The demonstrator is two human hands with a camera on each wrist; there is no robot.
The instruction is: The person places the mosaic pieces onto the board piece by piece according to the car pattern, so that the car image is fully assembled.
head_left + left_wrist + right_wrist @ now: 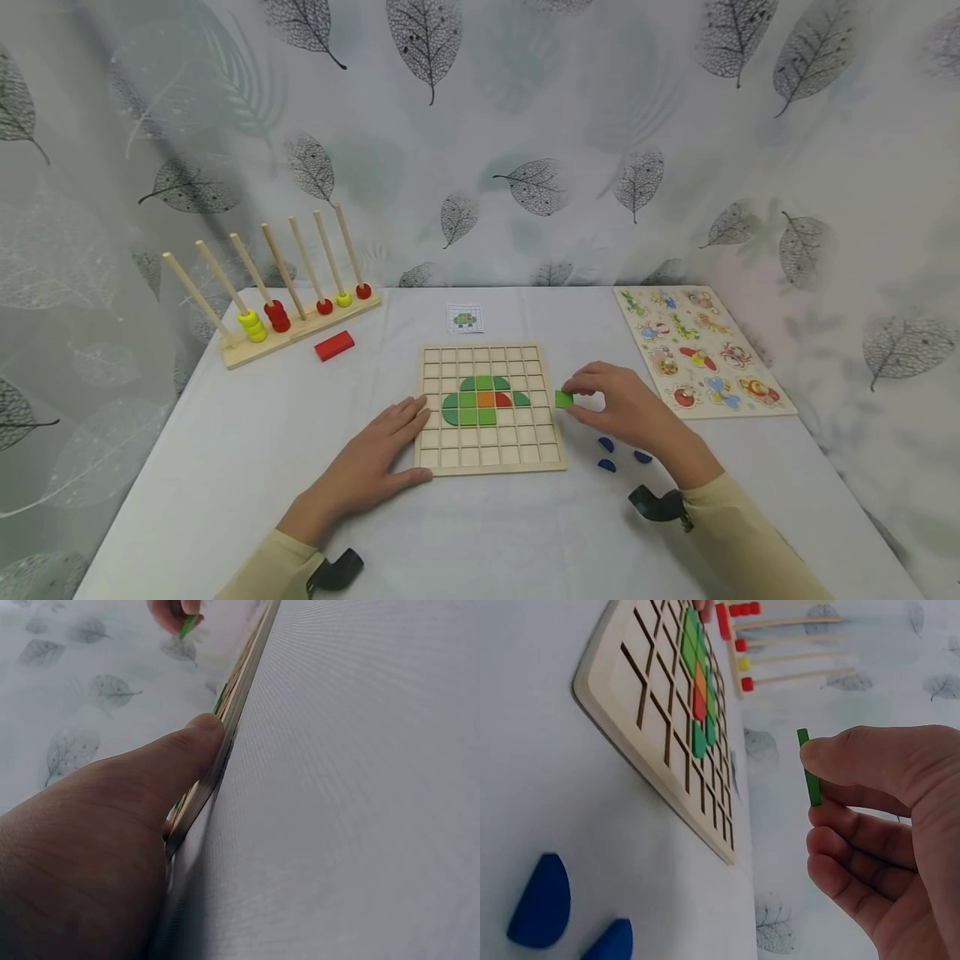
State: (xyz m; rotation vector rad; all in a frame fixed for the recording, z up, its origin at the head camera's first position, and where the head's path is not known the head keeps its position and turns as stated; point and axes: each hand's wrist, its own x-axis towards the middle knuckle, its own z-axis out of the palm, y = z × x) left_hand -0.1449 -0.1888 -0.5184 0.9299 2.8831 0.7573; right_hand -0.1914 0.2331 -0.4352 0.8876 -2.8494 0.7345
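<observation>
right hand (630, 408) pinches a green tile (564, 399) just beside the grid board (489, 454) — left hand (375, 454) lies flat, fingers straight, pressing the board's near corner; blue pieces (606, 445) near the right wrist.

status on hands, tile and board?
Left hand flat, steadying grid board at its left edge. Right hand has a pinch grip on green tile, just off the board's right edge. Nothing between tile and board.

Pattern card (465, 317) too small to read; left wrist view blurred.
</observation>
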